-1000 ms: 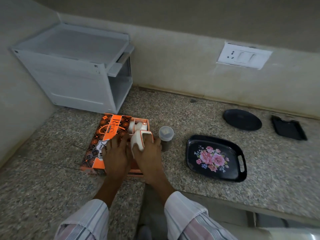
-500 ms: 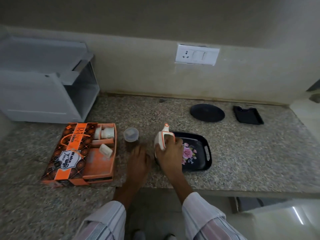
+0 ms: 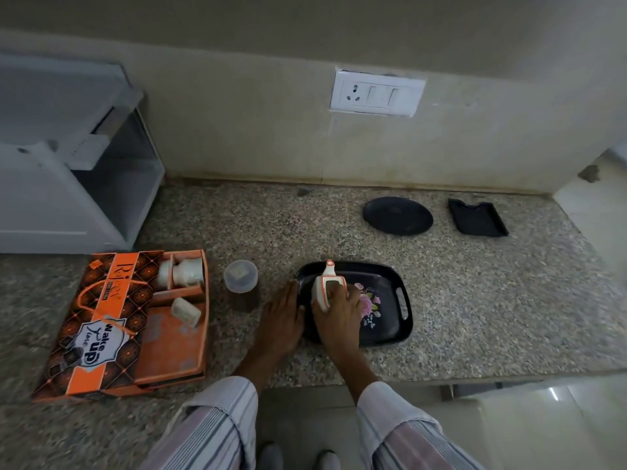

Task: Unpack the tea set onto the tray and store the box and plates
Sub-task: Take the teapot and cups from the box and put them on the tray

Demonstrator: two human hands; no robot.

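Teapot, white with orange trim, stands upright on the left part of the black floral tray, centre of frame. Right hand grips it from the near side, fingers curled round the body, spout end pointing away toward the wall. Left hand lies flat with fingers straight, holding nothing, fingertips touching the tray's left rim.

Orange tea set box sits at lower left, open; white cups lie in its far compartment, a small white piece in the compartment nearer the camera. Lidded clear jar stands between box and tray, apart from both.

Round black plate and rectangular black plate lie upper right, near the wall, well apart from the tray. White cabinet at upper left; switch plate on the wall above.
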